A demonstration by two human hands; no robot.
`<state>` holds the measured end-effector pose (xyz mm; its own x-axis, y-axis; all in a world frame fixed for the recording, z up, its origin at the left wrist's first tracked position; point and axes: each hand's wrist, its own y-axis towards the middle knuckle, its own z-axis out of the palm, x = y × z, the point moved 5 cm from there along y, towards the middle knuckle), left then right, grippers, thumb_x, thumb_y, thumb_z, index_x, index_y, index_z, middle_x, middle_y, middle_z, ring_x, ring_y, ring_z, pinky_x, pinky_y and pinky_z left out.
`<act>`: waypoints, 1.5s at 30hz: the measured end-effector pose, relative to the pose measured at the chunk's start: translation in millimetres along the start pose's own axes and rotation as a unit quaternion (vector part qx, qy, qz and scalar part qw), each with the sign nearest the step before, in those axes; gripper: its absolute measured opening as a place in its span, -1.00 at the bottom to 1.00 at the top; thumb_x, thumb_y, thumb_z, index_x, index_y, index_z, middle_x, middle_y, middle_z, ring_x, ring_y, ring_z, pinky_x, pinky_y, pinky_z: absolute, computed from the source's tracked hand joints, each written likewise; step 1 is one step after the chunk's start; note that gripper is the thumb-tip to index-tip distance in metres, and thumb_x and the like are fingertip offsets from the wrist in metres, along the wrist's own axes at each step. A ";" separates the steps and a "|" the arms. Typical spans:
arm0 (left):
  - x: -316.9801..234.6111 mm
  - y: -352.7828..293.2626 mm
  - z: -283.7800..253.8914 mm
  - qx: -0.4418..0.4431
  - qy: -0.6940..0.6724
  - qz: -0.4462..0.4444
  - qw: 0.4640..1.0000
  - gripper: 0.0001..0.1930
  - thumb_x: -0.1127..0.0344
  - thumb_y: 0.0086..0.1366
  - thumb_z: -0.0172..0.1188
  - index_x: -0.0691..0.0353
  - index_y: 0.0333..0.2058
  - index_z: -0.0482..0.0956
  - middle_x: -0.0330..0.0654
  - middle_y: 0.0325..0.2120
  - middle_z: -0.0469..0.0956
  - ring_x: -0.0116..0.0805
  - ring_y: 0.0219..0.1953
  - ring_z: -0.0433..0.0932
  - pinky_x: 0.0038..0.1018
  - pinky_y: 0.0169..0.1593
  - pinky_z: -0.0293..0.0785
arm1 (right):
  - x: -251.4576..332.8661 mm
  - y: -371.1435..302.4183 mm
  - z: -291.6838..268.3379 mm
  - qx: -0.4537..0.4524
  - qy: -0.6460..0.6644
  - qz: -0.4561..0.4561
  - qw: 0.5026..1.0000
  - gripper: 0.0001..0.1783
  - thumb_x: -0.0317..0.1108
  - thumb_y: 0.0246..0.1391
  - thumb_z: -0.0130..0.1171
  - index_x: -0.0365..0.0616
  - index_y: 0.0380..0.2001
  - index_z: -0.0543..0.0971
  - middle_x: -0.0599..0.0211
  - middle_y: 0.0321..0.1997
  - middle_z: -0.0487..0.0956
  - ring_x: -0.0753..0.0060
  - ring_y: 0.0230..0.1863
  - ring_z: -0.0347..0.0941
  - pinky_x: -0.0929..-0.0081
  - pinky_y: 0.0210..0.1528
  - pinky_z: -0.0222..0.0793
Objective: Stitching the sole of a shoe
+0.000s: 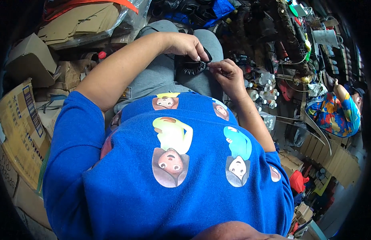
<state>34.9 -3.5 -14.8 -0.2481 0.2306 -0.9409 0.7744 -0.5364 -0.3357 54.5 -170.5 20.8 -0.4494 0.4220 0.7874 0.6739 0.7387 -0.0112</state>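
A small black piece [189, 67] with a row of short pale strands along its edge lies over my right thigh; I cannot make out its kind. My left hand [188, 46] grips its upper part, fingers bent down and thumb pressed near the edge. On the other side, my right hand [228, 75] pinches at the piece's right end between thumb and forefinger. Anything thin between those fingertips is too small to tell. Both hands are above my lap, over grey trousers [153, 74].
Cardboard boxes [30, 60] and flat cardboard [81, 24] crowd the left side. Several small white bottles [268, 94] stand to the right of my right hand. Farther right sits another person in a colourful shirt [333, 114]. Black items lie on blue plastic [221, 12] beyond my knees.
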 end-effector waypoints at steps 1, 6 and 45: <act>0.7 0.8 -0.2 0.000 -0.001 0.000 1.000 -0.61 0.44 0.07 0.13 0.36 -0.07 0.53 -0.13 -0.17 0.56 -0.40 -0.07 0.46 -0.55 0.09 0.26 | 3.4 -0.2 -0.5 0.005 -0.015 0.004 1.000 -0.80 -0.51 -0.13 0.26 -0.06 -0.34 0.64 0.34 -0.44 0.50 0.47 -0.41 0.44 0.54 -0.33 0.36; -1.7 -0.3 2.9 0.024 0.027 0.008 0.999 -0.57 0.47 0.06 0.04 0.35 -0.03 0.50 -0.11 -0.11 0.52 -0.38 -0.02 0.42 -0.54 0.12 0.21 | 16.1 5.3 -6.7 0.026 -0.083 -0.027 0.996 -0.78 -0.50 -0.16 0.24 -0.03 -0.35 0.65 0.25 -0.43 0.51 0.26 -0.39 0.51 0.41 -0.33 0.42; -18.1 -52.8 -3.5 -0.314 0.290 0.076 0.901 -0.80 0.29 0.02 0.27 0.20 -0.36 0.55 -0.10 -0.41 0.52 -0.10 -0.24 0.50 -0.22 -0.16 0.41 | -25.2 47.2 -17.9 0.141 0.236 0.223 0.935 -0.80 -0.28 0.08 0.17 -0.20 -0.34 0.57 0.52 -0.42 0.53 0.63 -0.34 0.39 0.61 -0.20 0.31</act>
<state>0.5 23.5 20.1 0.0934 0.6771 -0.7299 0.9955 -0.0750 0.0577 108.1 -155.7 11.5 0.1931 0.4903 0.8499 0.5217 0.6823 -0.5122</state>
